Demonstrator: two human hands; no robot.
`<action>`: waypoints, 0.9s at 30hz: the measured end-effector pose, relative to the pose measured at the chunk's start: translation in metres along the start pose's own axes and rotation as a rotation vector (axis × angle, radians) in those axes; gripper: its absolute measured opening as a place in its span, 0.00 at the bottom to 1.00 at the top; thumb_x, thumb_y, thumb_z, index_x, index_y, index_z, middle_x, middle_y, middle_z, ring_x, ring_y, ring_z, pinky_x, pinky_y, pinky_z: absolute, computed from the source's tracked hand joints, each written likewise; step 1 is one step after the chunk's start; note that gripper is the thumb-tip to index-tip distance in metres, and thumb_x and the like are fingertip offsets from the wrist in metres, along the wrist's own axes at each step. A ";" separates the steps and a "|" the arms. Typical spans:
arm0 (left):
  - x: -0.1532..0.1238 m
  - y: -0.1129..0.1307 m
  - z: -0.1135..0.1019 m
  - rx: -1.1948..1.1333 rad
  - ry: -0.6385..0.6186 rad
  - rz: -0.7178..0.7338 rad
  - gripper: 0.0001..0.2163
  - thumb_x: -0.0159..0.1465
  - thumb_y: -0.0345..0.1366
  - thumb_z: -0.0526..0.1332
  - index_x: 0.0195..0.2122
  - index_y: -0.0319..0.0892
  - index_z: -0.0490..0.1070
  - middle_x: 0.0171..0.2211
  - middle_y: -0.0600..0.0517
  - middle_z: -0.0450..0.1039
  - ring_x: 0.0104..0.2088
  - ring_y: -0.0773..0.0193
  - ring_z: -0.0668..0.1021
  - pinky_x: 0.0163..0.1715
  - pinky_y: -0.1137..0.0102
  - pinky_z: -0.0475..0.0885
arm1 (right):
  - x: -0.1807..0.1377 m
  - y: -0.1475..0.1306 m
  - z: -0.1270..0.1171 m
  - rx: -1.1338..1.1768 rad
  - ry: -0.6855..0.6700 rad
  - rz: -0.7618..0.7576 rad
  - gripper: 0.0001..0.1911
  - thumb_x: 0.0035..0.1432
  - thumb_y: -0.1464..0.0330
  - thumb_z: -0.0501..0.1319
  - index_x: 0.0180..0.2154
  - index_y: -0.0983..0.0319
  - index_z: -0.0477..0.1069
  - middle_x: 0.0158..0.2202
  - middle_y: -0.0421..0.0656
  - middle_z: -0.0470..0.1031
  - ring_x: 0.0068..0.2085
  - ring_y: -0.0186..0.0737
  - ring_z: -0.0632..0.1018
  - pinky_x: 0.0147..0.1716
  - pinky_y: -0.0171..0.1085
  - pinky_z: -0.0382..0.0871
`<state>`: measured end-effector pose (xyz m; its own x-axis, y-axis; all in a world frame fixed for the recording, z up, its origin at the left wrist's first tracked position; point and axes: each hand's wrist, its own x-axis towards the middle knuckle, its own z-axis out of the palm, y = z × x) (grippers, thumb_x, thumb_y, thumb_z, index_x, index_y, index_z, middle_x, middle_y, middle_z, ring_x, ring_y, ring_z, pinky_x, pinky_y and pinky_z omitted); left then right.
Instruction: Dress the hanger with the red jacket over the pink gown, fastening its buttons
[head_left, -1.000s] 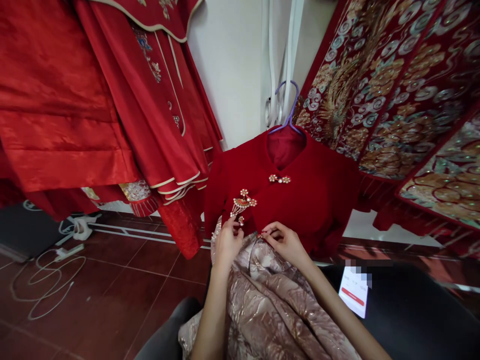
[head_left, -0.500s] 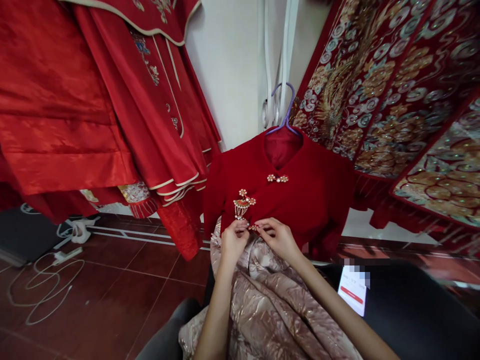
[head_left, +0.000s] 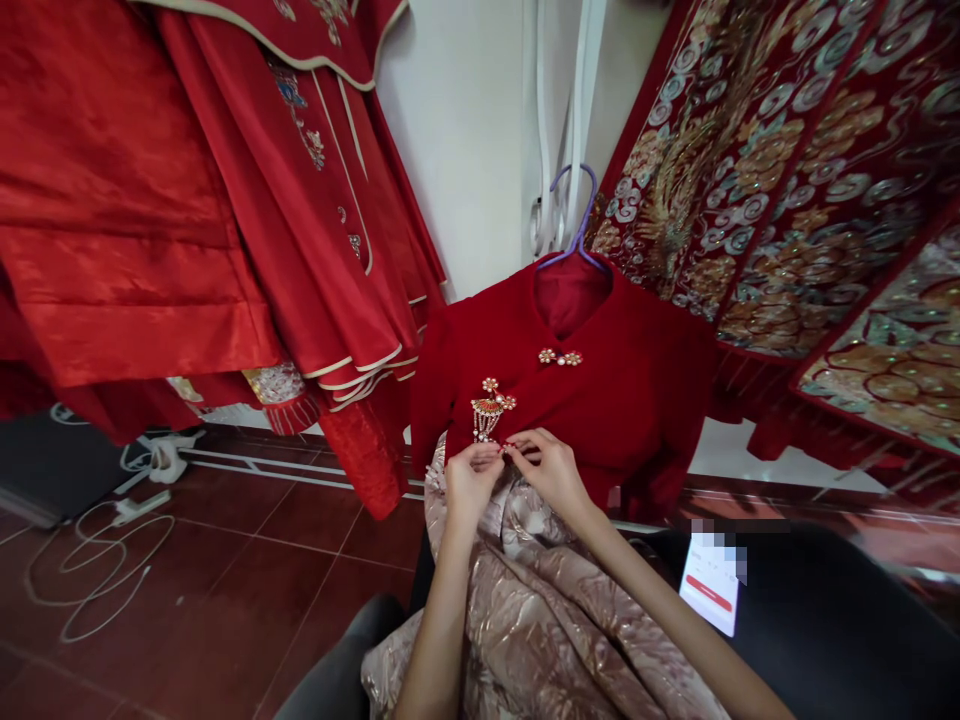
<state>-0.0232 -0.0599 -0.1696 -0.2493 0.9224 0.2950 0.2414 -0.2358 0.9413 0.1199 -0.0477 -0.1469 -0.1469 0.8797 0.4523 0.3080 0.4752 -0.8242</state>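
Observation:
A dark red velvet jacket [head_left: 600, 400] hangs in front of me on a purple hanger [head_left: 576, 235]. Pearl-and-gold flower buttons [head_left: 559, 357] fasten its neck, and a fan-shaped ornament [head_left: 489, 408] with bead tassels sits on its side. At the lower front edge, my left hand [head_left: 472, 478] and my right hand [head_left: 553, 470] meet with fingertips pinched on a small beaded button fastening [head_left: 506, 449], mostly covered by the fingers. Below, a shiny pinkish-gold brocade skirt [head_left: 547, 620] drapes under my forearms.
Red garments [head_left: 135, 230] hang at left, and a heavily embroidered red garment [head_left: 780, 200] at right. A lit phone [head_left: 709, 590] lies on a black surface [head_left: 840, 620]. White cables [head_left: 90, 570] trail across the tiled floor [head_left: 247, 590].
The fingertips have drawn closer together over the beaded fastening, covering more of it. My view has shifted slightly, so everything sits a little further right.

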 end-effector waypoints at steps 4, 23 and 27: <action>0.001 -0.001 -0.002 0.010 -0.006 0.012 0.08 0.54 0.32 0.64 0.35 0.36 0.77 0.33 0.45 0.80 0.34 0.61 0.81 0.40 0.66 0.76 | 0.000 0.004 0.007 0.010 0.056 -0.005 0.09 0.59 0.65 0.59 0.38 0.62 0.76 0.37 0.45 0.75 0.34 0.37 0.79 0.35 0.37 0.79; 0.000 0.017 -0.024 0.094 -0.017 0.074 0.06 0.58 0.31 0.59 0.36 0.40 0.75 0.35 0.49 0.79 0.34 0.66 0.79 0.37 0.71 0.74 | -0.018 0.030 -0.051 0.076 -0.029 0.151 0.14 0.59 0.59 0.59 0.41 0.60 0.75 0.37 0.46 0.79 0.36 0.41 0.81 0.34 0.39 0.79; -0.003 0.011 -0.009 0.144 -0.122 0.112 0.09 0.59 0.29 0.59 0.40 0.40 0.74 0.35 0.49 0.78 0.34 0.66 0.79 0.37 0.71 0.74 | -0.018 0.021 -0.040 0.097 -0.074 0.153 0.15 0.58 0.60 0.60 0.45 0.59 0.75 0.44 0.46 0.79 0.43 0.43 0.81 0.40 0.41 0.79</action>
<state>-0.0284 -0.0684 -0.1582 -0.1001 0.9250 0.3664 0.3949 -0.3011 0.8680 0.1672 -0.0544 -0.1590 -0.1748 0.9391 0.2958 0.2408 0.3321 -0.9120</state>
